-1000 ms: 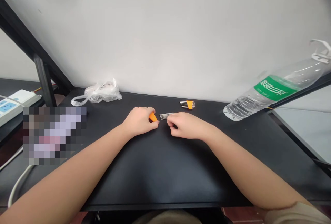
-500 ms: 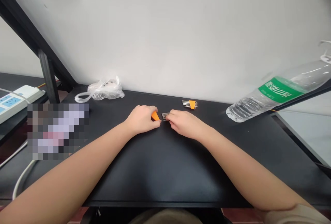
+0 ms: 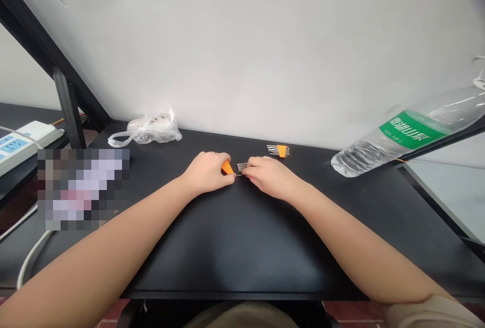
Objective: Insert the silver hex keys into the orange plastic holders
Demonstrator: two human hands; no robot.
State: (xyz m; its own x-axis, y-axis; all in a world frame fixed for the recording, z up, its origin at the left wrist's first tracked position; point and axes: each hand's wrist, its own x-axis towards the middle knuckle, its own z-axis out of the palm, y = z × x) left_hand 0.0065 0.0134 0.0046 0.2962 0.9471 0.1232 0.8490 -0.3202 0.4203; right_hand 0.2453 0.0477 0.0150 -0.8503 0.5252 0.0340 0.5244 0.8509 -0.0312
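Note:
My left hand (image 3: 209, 172) is closed around an orange plastic holder (image 3: 227, 167), whose edge shows between thumb and fingers. Just right of it, my right hand (image 3: 267, 176) pinches a thin metal key (image 3: 240, 175) whose tip points toward the orange holder. Several more metal keys (image 3: 241, 167) lie side by side at the right fingertips; whether the fingers touch them is hard to tell. Behind my right hand, a second orange holder (image 3: 281, 151) with several metal hex keys rests on the black table (image 3: 227, 247).
A crumpled clear plastic bag (image 3: 155, 128) lies at the back left by the wall. A large water bottle (image 3: 409, 128) with a green label is on the right. At the far left are a white power strip (image 3: 26, 143), cables and a blurred-out patch.
A single thin key now shows apart from the other keys, between my right fingertips and the orange holder. Both hands remain in nearly the same place; the view has shifted slightly.

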